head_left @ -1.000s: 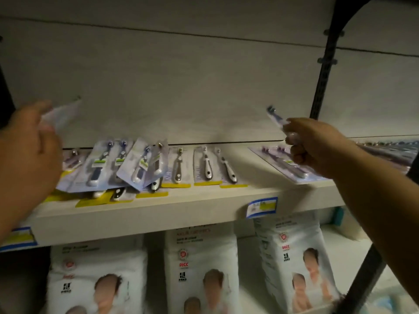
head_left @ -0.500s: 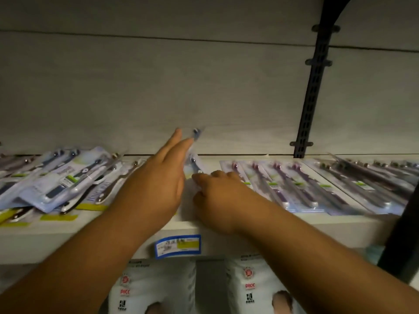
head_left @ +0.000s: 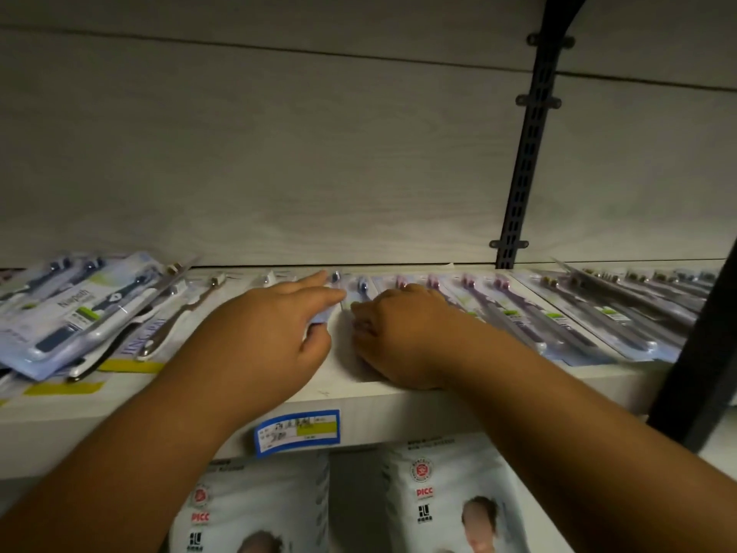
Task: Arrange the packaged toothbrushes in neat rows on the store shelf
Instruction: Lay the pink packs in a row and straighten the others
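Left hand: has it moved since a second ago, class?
Yes. The left hand moved right, from far left to just above the blue price label.

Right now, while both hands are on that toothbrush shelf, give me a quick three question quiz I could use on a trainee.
1. True or false: the pile of packs at the left end of the shelf lies in a neat row.
2. Which packs lie just right of the right hand? A: pink-headed toothbrushes. B: razors. C: soap bars.
3. Fill in: the blue price label is stuck on the shelf's front ____.
Key: 1 false, the pile overlaps and sits askew; 2 A; 3 edge.
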`<state>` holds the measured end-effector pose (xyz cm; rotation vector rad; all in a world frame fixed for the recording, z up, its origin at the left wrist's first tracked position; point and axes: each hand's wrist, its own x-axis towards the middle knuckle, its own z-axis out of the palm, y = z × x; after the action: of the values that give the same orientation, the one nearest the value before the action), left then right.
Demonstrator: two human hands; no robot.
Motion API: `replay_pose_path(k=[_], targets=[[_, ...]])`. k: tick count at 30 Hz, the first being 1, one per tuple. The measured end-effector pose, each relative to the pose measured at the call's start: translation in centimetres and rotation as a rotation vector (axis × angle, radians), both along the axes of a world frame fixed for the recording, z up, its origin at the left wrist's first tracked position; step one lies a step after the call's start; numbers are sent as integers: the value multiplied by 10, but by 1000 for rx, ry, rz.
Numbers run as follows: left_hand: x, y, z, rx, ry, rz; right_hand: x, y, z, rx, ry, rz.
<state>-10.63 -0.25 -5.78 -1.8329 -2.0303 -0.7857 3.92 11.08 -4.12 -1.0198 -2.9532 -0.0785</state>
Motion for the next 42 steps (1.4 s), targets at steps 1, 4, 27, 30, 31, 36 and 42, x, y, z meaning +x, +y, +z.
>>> replay_pose_path(k=[1,4,27,30,31,36,42], targets=[[1,0,1,-24,-3,-13,1,0,0,-11,22,-20],[2,1,2,-95,11,-58,3,-2,4,-19,95,-17],[2,9,4,-308,102,-75,7,0,-4,42,280,-237],[1,11,4,-335,96,-92,9,0,-4,96,242,-259],[1,12,4,-353,103,-104,10,1,-4,105,222,-256],[3,17,12,-455,160,-173,24,14,-6,115,173,-232],[22,31,17,-492,139,-236,39,36,-12,11,236,-226]])
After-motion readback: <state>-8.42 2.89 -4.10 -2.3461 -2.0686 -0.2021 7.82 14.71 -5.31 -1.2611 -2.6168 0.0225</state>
